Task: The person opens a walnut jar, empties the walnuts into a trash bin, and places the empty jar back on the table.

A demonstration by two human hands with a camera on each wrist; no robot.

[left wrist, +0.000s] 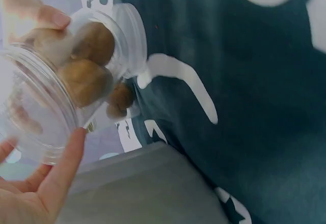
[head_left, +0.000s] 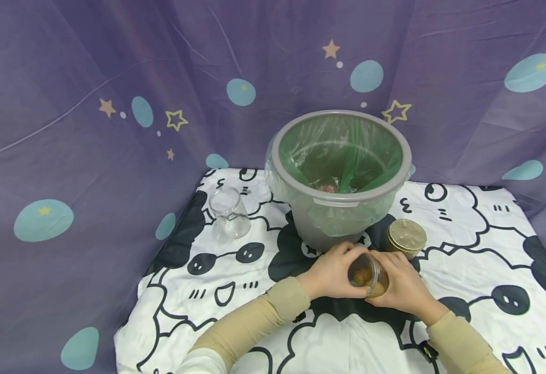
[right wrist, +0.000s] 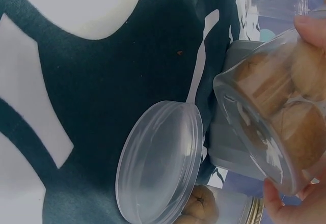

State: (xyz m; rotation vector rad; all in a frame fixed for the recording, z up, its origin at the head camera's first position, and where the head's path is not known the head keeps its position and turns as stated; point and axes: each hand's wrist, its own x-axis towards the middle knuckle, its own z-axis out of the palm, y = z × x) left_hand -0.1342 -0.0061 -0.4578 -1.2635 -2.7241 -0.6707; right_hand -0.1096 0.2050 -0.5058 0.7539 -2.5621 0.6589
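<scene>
Both hands hold a clear jar of walnuts [head_left: 363,276] low in front of the bin, tilted with its mouth towards the left. My left hand [head_left: 335,272] grips the jar at its threaded rim [left wrist: 48,94], thumb and fingers spread round it. Round the base end curls my right hand [head_left: 405,283]. Several brown walnuts [right wrist: 300,127] show through the wall. A clear round lid [right wrist: 159,165] lies on the cloth under the jar. Beside that lid stands a second jar, with a gold lid [head_left: 407,236] and walnuts [right wrist: 201,206] inside.
A grey bin [head_left: 319,236] with a translucent green liner [head_left: 376,156] stands just beyond my hands, something reddish at its bottom. Left of it a clear, lidless jar [head_left: 230,213] stands on the black-and-white patterned cloth [head_left: 249,265]. Purple curtain [head_left: 114,62] hangs behind.
</scene>
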